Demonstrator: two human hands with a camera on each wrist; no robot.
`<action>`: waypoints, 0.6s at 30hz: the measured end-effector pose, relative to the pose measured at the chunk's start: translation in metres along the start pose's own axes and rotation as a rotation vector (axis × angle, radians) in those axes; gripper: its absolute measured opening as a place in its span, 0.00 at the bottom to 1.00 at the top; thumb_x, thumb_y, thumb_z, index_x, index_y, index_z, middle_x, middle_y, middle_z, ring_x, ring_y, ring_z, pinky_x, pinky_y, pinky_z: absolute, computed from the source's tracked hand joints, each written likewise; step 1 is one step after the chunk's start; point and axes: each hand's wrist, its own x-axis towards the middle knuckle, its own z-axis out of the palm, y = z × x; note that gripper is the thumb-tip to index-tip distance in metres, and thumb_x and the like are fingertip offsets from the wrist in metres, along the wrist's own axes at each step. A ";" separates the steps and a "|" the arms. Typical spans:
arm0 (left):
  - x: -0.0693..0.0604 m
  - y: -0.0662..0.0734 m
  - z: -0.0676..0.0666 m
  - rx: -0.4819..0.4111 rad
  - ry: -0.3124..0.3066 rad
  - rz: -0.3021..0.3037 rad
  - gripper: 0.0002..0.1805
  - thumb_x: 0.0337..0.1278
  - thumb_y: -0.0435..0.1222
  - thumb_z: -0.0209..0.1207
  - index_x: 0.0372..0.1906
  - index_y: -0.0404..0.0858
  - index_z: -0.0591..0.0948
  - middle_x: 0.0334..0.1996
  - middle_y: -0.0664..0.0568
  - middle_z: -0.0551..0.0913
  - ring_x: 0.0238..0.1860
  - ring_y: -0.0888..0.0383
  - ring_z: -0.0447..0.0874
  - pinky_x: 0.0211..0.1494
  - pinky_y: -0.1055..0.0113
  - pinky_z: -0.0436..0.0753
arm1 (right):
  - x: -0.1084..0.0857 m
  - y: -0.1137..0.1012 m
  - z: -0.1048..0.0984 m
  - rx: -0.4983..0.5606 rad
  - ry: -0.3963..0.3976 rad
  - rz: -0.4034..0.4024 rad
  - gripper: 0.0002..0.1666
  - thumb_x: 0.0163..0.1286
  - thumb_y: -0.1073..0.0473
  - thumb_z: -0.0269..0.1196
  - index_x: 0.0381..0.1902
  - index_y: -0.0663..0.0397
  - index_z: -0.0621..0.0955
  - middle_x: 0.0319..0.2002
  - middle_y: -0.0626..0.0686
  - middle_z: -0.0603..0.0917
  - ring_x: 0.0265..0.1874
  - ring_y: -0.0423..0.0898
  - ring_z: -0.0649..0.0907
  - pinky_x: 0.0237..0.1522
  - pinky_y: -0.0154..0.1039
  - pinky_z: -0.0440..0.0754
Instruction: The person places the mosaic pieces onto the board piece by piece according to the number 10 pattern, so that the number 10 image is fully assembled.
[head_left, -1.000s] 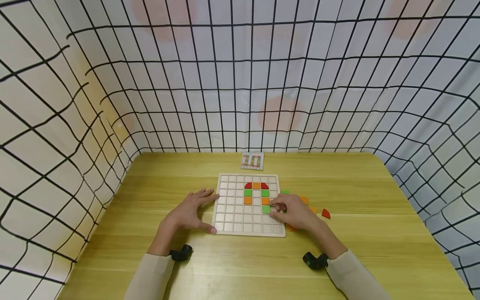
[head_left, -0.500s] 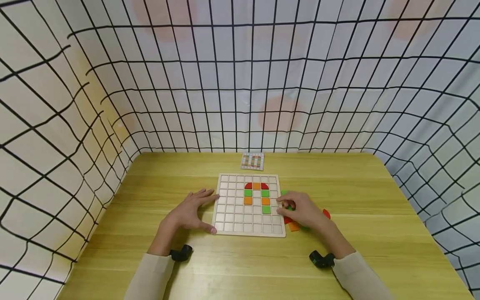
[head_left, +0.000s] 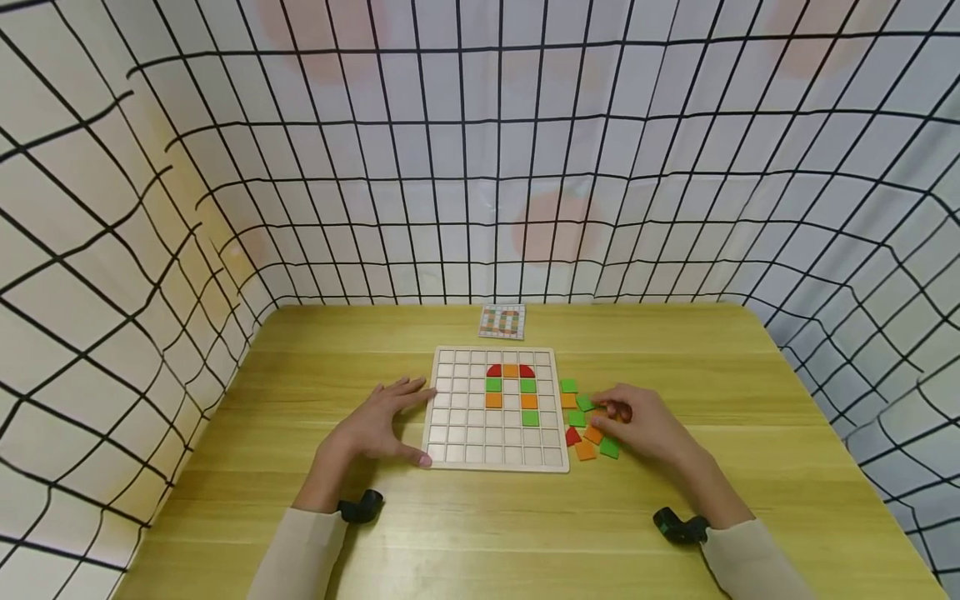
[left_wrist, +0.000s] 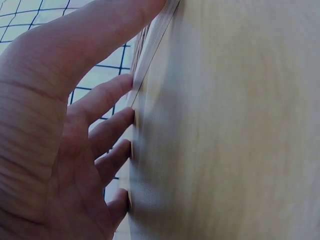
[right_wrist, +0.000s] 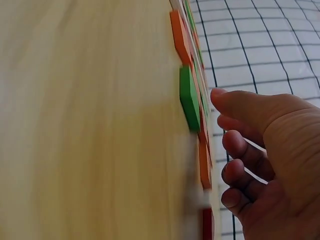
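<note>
Right grip (head_left: 637, 422) partly covers loose tiles (head_left: 584, 403); card (head_left: 502, 322) print (tiny) illegible.

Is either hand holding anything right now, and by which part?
Nothing is held, as far as shows. The right hand is by the tiles with nothing in its fingers; the left hand only touches the board's left edge.

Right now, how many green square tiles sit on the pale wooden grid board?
3: left green tile, upper right green tile, lower right green tile; none on the board looks hidden.
</note>
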 end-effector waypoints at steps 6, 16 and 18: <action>-0.001 0.000 0.001 0.001 0.009 0.005 0.62 0.31 0.67 0.78 0.79 0.52 0.67 0.82 0.47 0.59 0.83 0.40 0.48 0.82 0.32 0.44 | -0.017 0.011 -0.010 -0.014 0.024 0.025 0.16 0.67 0.48 0.73 0.49 0.47 0.88 0.31 0.44 0.79 0.27 0.40 0.71 0.28 0.34 0.70; -0.001 0.000 0.001 0.004 0.016 0.005 0.62 0.31 0.67 0.78 0.78 0.53 0.67 0.82 0.48 0.58 0.84 0.41 0.48 0.83 0.33 0.44 | -0.031 0.014 -0.011 -0.003 -0.025 -0.075 0.16 0.62 0.45 0.76 0.44 0.41 0.88 0.29 0.40 0.78 0.26 0.37 0.72 0.28 0.32 0.71; -0.001 0.001 0.000 0.003 0.012 0.004 0.62 0.31 0.67 0.78 0.79 0.53 0.67 0.82 0.48 0.58 0.84 0.41 0.48 0.83 0.33 0.44 | -0.033 0.014 -0.011 -0.007 -0.016 -0.077 0.16 0.61 0.45 0.77 0.44 0.41 0.88 0.29 0.40 0.78 0.27 0.38 0.72 0.28 0.32 0.70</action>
